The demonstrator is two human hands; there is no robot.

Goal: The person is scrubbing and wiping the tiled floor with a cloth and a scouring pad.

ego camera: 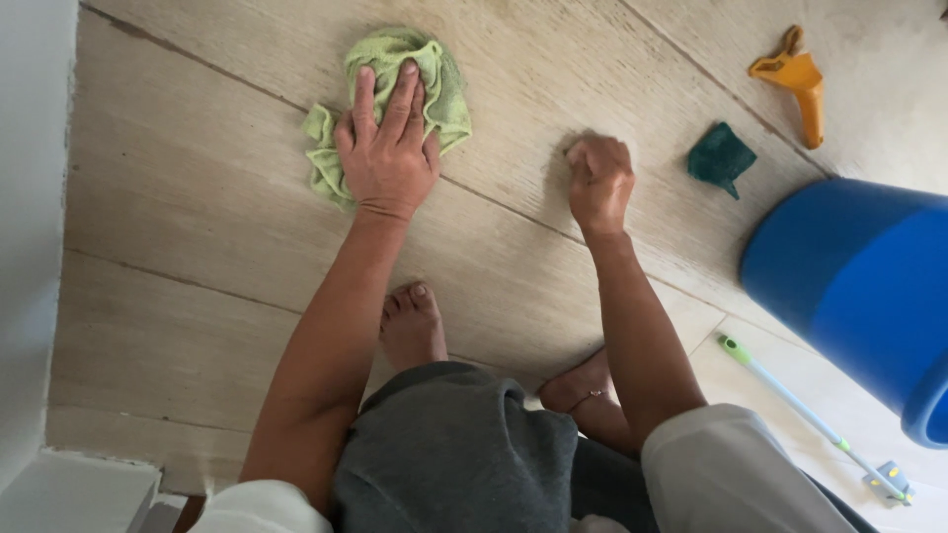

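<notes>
Pressing flat on a crumpled light green cloth with the left hand, fingers spread wide and lying across the fabric, palm covering its lower middle

Lying on the pale wood-look floor tiles, that cloth, bunched up with folds sticking out above the fingertips and to the left of the wrist

Curling tight into a fist, the right hand, knuckles resting on the floor to the right of the cloth and well apart from it; hard to tell whether anything is being gripped inside, a small pale bit showing at the top of the fist, too small to name

Squatting low over the tiles, one bare foot showing between the forearms, another bare foot with a thin anklet beneath the right forearm

Sitting farther right on the floor: a dark green scouring pad, beyond it an orange plastic scraper-like tool, and near the right edge a large blue bucket

Lying below the bucket, a slim pale handle with green fittings, running diagonally toward the lower right corner

Bordering the left side, a white wall
</notes>
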